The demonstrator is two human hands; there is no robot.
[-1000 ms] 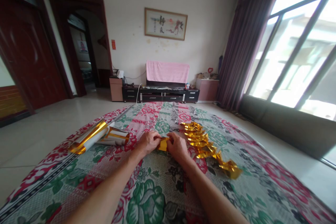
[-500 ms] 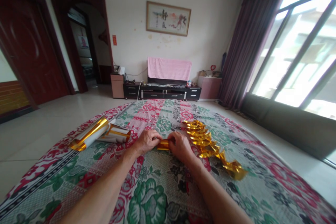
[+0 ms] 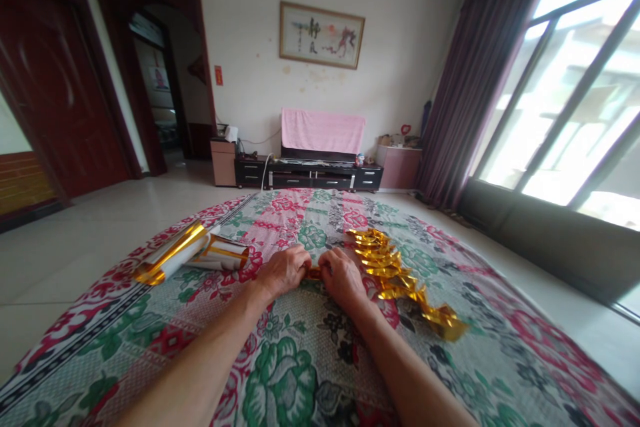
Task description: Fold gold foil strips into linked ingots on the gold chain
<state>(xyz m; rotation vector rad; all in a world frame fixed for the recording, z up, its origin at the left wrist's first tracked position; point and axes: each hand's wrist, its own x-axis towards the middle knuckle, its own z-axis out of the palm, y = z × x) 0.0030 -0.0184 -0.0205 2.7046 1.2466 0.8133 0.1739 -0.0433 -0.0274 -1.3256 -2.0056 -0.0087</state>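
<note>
Gold foil piece (image 3: 313, 273), shiny, narrow, pinched between curled fingers of both hands (image 3: 288, 269) on floral woven cloth (image 3: 280, 383).

**Foil on a flowered spread**

The red, green and grey floral cloth (image 3: 280, 383) carries two loose gold-and-white foil rolls (image 3: 173, 255) towards ten o'clock, touching, and a staggered row of crinkled gold foil pieces (image 3: 380, 271) from one to three o'clock.

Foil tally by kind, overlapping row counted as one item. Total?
Curled foil rolls: 2
Small gold piece between left hand and right hand: 1
Row of gold foil on the right: 1 (its pieces overlap too much to count singly)
Total: 4
</note>
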